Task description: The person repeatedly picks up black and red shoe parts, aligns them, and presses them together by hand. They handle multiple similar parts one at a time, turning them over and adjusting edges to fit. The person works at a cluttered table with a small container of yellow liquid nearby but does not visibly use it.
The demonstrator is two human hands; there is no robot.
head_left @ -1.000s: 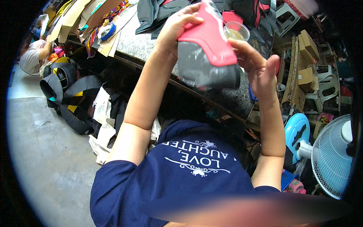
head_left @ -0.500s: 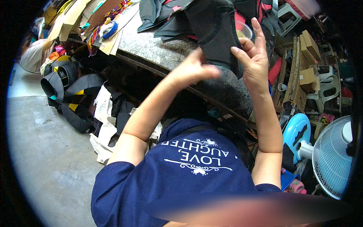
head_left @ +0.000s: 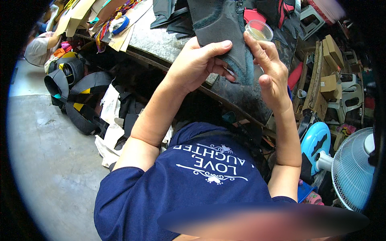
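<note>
Holding a dark grey padded panel (head_left: pixel 220 34) with a bluish-black border above a speckled stone-topped table (head_left: pixel 161 42), letting its far end pass out at the top of the view. Pinching its lower part in the left hand (head_left: pixel 203 62), closing the thumb over the facing surface and curling the fingers behind. Holding the right hand (head_left: pixel 270 70) open at the panel's right edge, pointing the index finger up along it and spreading the thumb well apart; not being able to tell about contact between those fingers and the edge. Having a clear plastic cup (head_left: pixel 270 35) just beyond the right index finger, near a red piece (head_left: pixel 254 15), and facing dark cut pieces (head_left: pixel 179 26) left of the panel. Wearing a navy T-shirt (head_left: pixel 161 201). Having a blue ring (head_left: pixel 120 26) farther left on the table, yellow-patched black bands (head_left: pixel 91 85) below it, and a white-guarded fan (head_left: pixel 354 168) at lower right.
</note>
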